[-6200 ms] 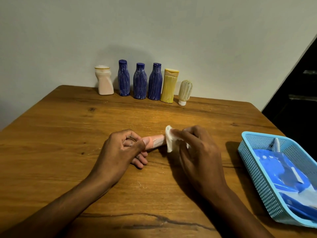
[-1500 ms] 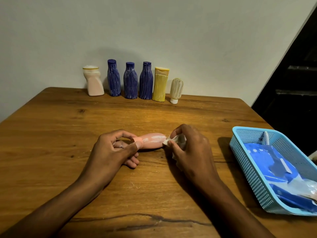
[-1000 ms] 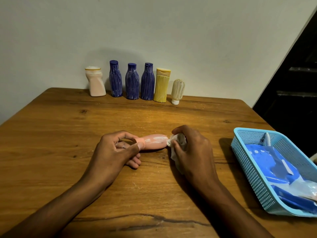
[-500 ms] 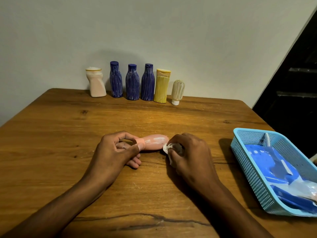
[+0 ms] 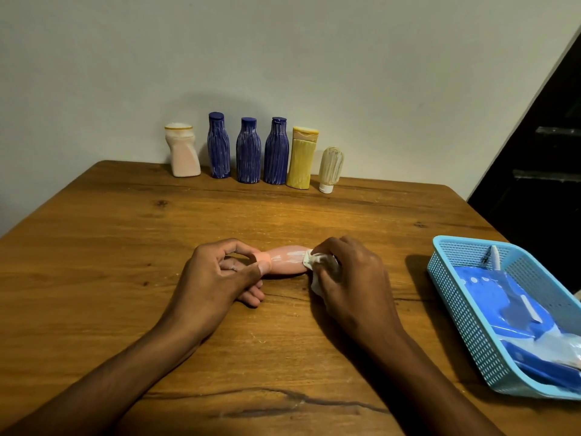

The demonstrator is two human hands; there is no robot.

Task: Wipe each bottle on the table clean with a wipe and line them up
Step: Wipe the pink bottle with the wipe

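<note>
A small pink bottle (image 5: 284, 260) lies sideways at the middle of the wooden table (image 5: 125, 247). My left hand (image 5: 217, 278) pinches its left end between thumb and fingers. My right hand (image 5: 349, 278) grips a crumpled white wipe (image 5: 311, 261) pressed against the bottle's right end. Along the wall stands a row: a pale pink bottle (image 5: 182, 151), three dark blue ribbed bottles (image 5: 218, 146) (image 5: 248, 151) (image 5: 276, 151), a yellow bottle (image 5: 301, 158) and a small cream bottle (image 5: 330, 169) standing on its white cap.
A light blue mesh basket (image 5: 465, 319) sits at the table's right edge, holding a blue wipes pack (image 5: 500, 297) and a thin white item (image 5: 494, 259). A dark opening lies beyond the table on the right.
My right hand has kept rubbing the wipe at the pink bottle's right end, shifting slightly over it. My left hand holds the bottle in the same place.
</note>
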